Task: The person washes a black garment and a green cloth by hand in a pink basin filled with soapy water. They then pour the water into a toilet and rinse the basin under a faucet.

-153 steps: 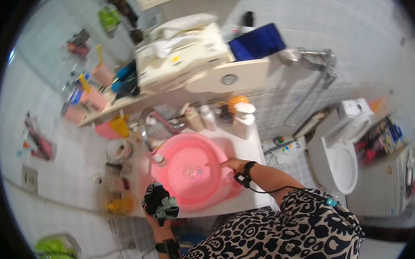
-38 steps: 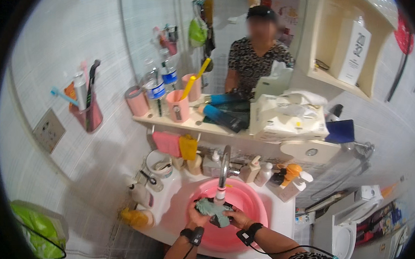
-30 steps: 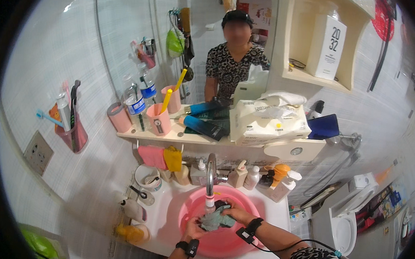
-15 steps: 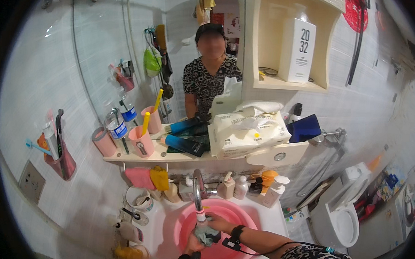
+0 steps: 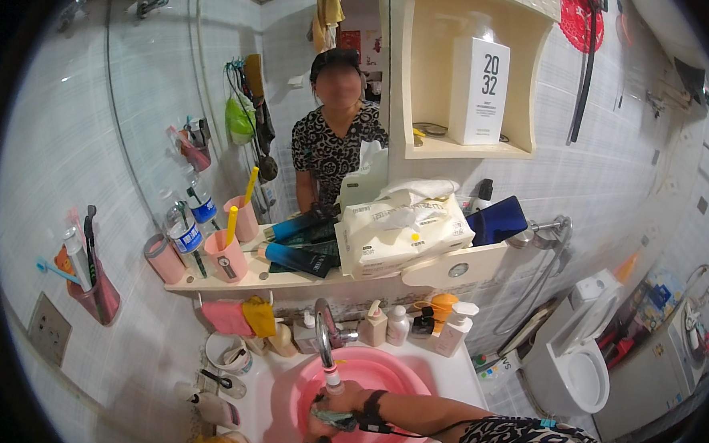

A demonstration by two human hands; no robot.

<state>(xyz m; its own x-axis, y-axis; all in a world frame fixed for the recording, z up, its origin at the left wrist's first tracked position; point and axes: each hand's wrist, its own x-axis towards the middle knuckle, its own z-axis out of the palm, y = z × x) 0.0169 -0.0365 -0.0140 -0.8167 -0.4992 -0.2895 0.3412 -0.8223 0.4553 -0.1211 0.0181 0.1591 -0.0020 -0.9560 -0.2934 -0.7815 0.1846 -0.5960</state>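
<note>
1. Small grey-green cloth (image 5: pixel 330 418) sits low in the pink basin (image 5: pixel 398 376), right under the faucet (image 5: pixel 324 344) spout.
2. Right hand (image 5: pixel 343 401) is wrapped around the cloth from about 1 o'clock.
3. Left hand (image 5: pixel 317 438) is at the cloth's 6 o'clock, mostly cut off, so can't tell its grip.
4. Soap bottles (image 5: pixel 455 329) line the basin's 12 o'clock rim, and a pink cup (image 5: pixel 226 256) is up on the shelf (image 5: pixel 287 282).

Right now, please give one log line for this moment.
both hands hold grey-green cloth | under faucet | over pink basin
</note>
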